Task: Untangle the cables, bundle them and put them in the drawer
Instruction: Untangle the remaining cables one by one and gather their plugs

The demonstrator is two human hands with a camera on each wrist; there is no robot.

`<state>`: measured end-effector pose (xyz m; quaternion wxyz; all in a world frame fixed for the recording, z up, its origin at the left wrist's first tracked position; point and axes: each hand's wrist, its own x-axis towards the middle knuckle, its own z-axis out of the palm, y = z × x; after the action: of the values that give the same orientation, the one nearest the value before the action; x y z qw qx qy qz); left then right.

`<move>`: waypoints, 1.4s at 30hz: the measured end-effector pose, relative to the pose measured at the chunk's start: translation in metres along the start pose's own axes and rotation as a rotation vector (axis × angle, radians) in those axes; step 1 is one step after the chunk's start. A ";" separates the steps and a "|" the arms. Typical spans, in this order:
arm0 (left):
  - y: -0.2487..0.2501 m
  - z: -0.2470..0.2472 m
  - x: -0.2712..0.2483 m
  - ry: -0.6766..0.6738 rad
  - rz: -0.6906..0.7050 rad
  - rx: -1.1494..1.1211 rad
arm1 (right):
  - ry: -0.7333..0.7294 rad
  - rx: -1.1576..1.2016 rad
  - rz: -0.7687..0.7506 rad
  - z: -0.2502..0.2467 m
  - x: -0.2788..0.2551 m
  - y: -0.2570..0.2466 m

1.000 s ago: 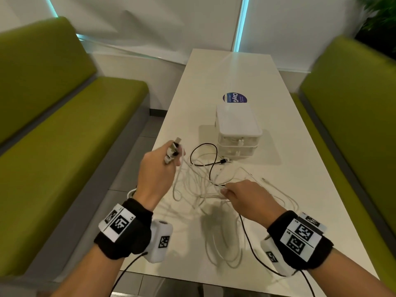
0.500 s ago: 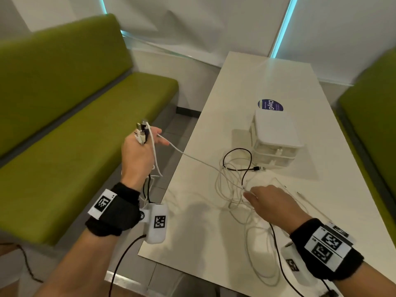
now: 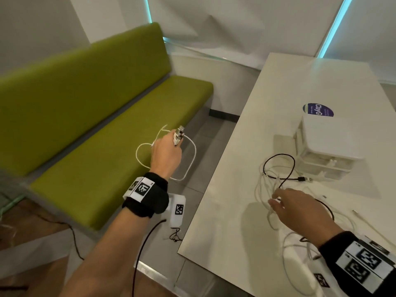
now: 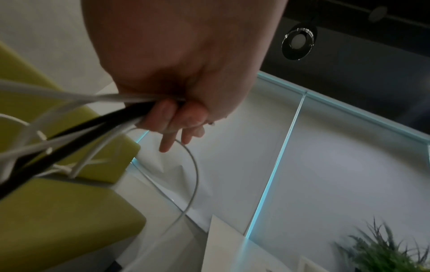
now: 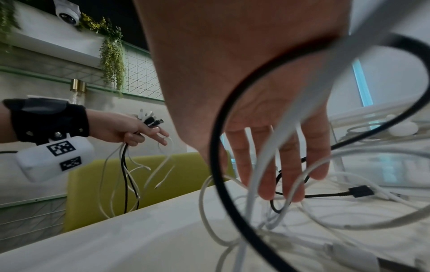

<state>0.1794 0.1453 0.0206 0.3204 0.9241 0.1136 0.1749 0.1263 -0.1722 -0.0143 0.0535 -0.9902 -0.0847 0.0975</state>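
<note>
My left hand (image 3: 169, 150) is held out over the green bench, left of the table. It grips a bunch of cable ends, plugs (image 3: 178, 135) sticking up, with white loops (image 3: 194, 159) hanging below. The left wrist view shows white and black cables (image 4: 111, 110) clamped in the curled fingers (image 4: 167, 117). On the table lies a tangle of white cables (image 3: 262, 189) and a black cable (image 3: 289, 166). My right hand (image 3: 287, 204) rests on the tangle with fingers (image 5: 267, 165) straight. A white drawer unit (image 3: 330, 138) stands behind the tangle, drawers closed.
The white table (image 3: 231, 221) ends close to my left arm; floor lies between it and the green bench (image 3: 96, 136). A round blue sticker (image 3: 317, 109) lies behind the drawer unit. A thin black cord (image 3: 70, 232) trails on the floor.
My left hand has swung left, away from the table and over the bench, drawing a white cable out of the tangle. The right hand stays on the tangle. The view has turned left.
</note>
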 end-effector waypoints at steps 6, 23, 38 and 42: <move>-0.022 0.017 -0.001 -0.171 -0.128 -0.046 | -0.017 0.019 -0.005 0.006 0.003 -0.006; 0.077 0.067 -0.059 -0.545 -0.045 -0.721 | -0.037 0.203 -0.002 -0.013 -0.003 0.024; 0.109 0.156 -0.095 -0.547 -0.252 -0.530 | 0.037 0.173 -0.001 -0.006 0.044 0.028; 0.108 0.159 -0.094 -0.524 -0.260 -0.502 | 0.029 0.175 0.082 0.017 0.059 0.022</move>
<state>0.1670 -0.0565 -0.0516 0.5742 0.8082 0.0976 -0.0870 0.1832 -0.1813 -0.0448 0.1372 -0.9856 -0.0345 0.0925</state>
